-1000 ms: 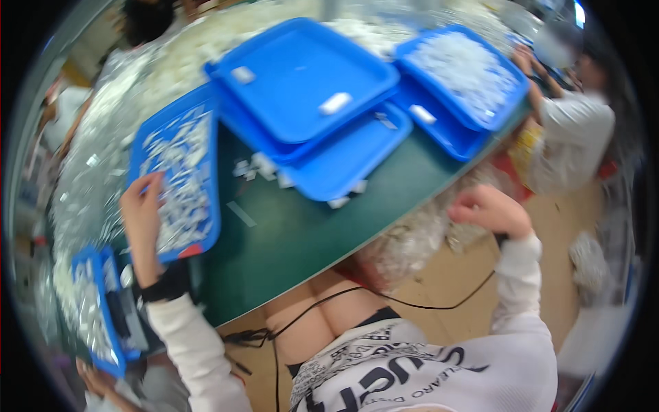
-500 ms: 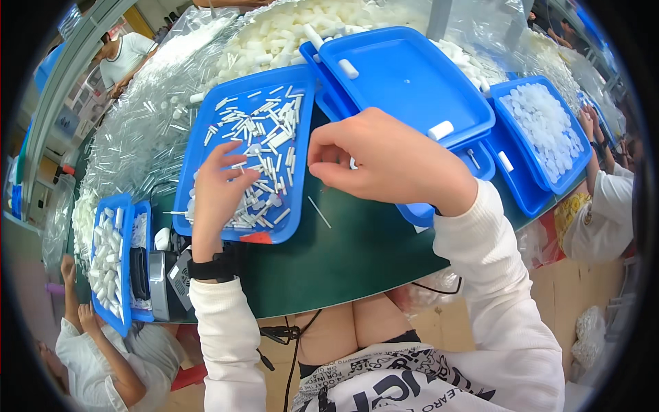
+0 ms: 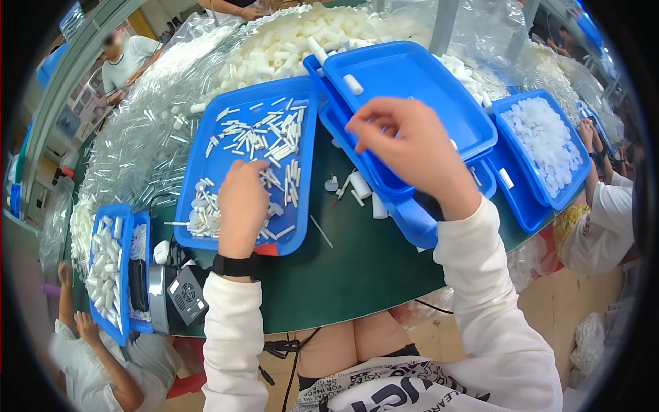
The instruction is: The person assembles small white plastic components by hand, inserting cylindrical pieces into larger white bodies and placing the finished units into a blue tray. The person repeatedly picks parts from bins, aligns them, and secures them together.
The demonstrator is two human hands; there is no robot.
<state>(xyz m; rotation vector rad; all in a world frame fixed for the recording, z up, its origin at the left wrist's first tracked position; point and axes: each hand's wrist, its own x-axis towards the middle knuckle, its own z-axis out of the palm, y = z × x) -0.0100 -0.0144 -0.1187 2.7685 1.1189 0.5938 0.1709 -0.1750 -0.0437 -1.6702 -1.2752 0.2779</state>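
My left hand (image 3: 244,202) is over the left blue tray (image 3: 195,158), its back toward me and its fingertips low among short thin white sticks (image 3: 281,127). Its thumb and most fingers are hidden, so its grip does not show. My right hand (image 3: 415,147) hovers above the near left edge of the upper blue tray (image 3: 419,75), fingers curled in toward the thumb. Whatever lies inside those fingers, if anything, is hidden. One white cylinder (image 3: 353,84) rests in that tray's far left corner. Between the trays, white cylinders (image 3: 360,185) and small pieces lie on the green table.
A tray of translucent white pieces (image 3: 542,137) stands at right. Far left is a tray of white cylinders (image 3: 106,268), beside a grey device (image 3: 187,294). Behind are a pile of white cylinders (image 3: 295,51) and clear plastic (image 3: 137,144). Other people sit around the table.
My left hand has moved right and turned its back up over the sticks. My right hand has swung right from between the trays, uncovering pieces on the table.
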